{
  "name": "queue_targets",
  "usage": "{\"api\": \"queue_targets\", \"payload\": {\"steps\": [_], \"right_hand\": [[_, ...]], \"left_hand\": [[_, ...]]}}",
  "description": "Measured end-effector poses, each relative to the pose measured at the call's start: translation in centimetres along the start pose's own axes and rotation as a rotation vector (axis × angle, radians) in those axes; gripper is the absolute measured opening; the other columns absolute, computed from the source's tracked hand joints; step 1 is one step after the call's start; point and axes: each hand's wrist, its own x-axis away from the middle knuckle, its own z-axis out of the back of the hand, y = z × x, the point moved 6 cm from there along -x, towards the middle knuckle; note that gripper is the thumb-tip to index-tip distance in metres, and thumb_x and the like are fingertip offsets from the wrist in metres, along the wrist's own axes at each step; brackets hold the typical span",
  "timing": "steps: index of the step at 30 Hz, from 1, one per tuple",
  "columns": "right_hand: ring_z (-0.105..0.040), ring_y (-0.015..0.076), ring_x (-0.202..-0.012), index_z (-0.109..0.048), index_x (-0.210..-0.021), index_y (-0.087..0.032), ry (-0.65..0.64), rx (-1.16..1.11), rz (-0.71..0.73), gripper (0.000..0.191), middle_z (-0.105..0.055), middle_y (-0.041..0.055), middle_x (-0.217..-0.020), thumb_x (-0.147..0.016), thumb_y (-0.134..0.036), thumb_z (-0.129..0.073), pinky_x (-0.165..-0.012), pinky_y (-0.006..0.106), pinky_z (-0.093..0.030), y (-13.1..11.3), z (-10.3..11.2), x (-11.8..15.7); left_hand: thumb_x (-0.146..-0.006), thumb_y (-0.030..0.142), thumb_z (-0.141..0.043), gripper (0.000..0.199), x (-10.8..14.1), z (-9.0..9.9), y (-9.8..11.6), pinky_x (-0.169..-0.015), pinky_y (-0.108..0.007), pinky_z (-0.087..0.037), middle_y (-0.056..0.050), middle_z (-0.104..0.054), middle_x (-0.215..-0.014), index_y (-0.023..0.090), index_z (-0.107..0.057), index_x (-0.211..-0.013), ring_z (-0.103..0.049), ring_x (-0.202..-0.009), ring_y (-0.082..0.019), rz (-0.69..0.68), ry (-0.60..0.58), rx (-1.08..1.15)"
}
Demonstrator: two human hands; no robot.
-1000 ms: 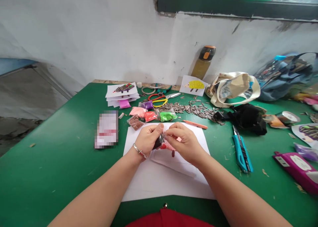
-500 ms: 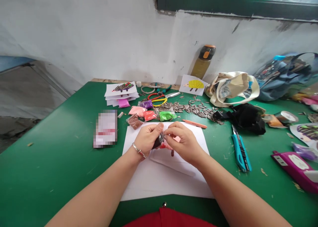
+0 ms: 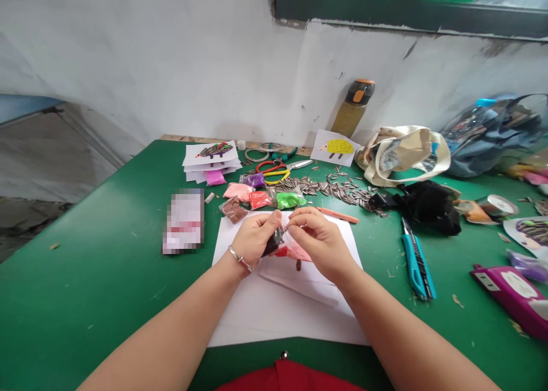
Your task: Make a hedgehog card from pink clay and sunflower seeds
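My left hand (image 3: pixel 254 241) and my right hand (image 3: pixel 319 244) meet above a white paper sheet (image 3: pixel 274 319), both pinching a small clear plastic bag (image 3: pixel 280 238). Dark brown clay (image 3: pixel 271 245) shows at the bag's lower left, partly hidden by my left fingers. Red-pink clay (image 3: pixel 289 252) lies just below my right fingers, and I cannot tell if it is inside the bag. A folded paper (image 3: pixel 295 285) rests under my hands, with a small brown mark (image 3: pixel 298 264) on it. A metal bracelet (image 3: pixel 238 256) circles my left wrist.
Bagged coloured clays (image 3: pixel 252 200) and a spread of sunflower seed shells (image 3: pixel 331 186) lie just beyond the sheet. Scissors (image 3: pixel 278 168), an orange pen (image 3: pixel 338 215), a teal utility knife (image 3: pixel 417 268), seed-decorated hedgehog cards (image 3: pixel 210 157), and cloth bags (image 3: pixel 406 157) surround it on the green table (image 3: pixel 94 305).
My hands have shifted slightly closer together around the bag, and my right fingers have moved a little up and left. The view has moved slightly, and the objects on the table have stayed in place.
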Motion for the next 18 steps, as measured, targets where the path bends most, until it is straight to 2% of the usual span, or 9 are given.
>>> {"api": "queue_targets", "payload": {"steps": [6, 12, 18], "right_hand": [[-0.053, 0.0143, -0.078, -0.062, -0.074, -0.021, 0.011, -0.024, -0.146, 0.009, -0.06, 0.001, -0.083, -0.081, -0.026, -0.058, -0.07, 0.028, -0.043, 1.1, 0.2, -0.1], [-0.05, 0.0123, -0.068, -0.066, -0.082, -0.021, 0.093, -0.292, -0.314, 0.016, -0.058, -0.0009, -0.073, -0.079, -0.036, -0.063, -0.067, 0.028, -0.041, 2.6, 1.0, -0.2], [-0.048, 0.0095, -0.063, -0.067, -0.08, -0.019, 0.032, -0.533, -0.425, 0.019, -0.061, 0.0016, -0.085, -0.076, -0.038, -0.067, -0.059, 0.025, -0.039, 3.3, 0.4, -0.1]], "left_hand": [[-0.076, 0.062, -0.059, 0.05, -0.2, 0.3, -0.3, -0.037, -0.019, -0.031, 0.005, -0.045, -0.047, 0.013, -0.059, -0.063, -0.039, -0.039, -0.006, -0.005, 0.014, -0.05], [-0.071, 0.063, -0.063, 0.05, -0.3, 0.9, 0.0, -0.032, -0.019, -0.032, 0.003, -0.049, -0.046, 0.014, -0.057, -0.064, -0.043, -0.035, -0.008, 0.032, 0.071, 0.015], [-0.07, 0.061, -0.065, 0.05, -0.9, 2.6, 0.9, -0.031, -0.018, -0.034, 0.002, -0.052, -0.051, 0.013, -0.057, -0.064, -0.047, -0.036, -0.008, -0.019, 0.189, 0.038]]}}
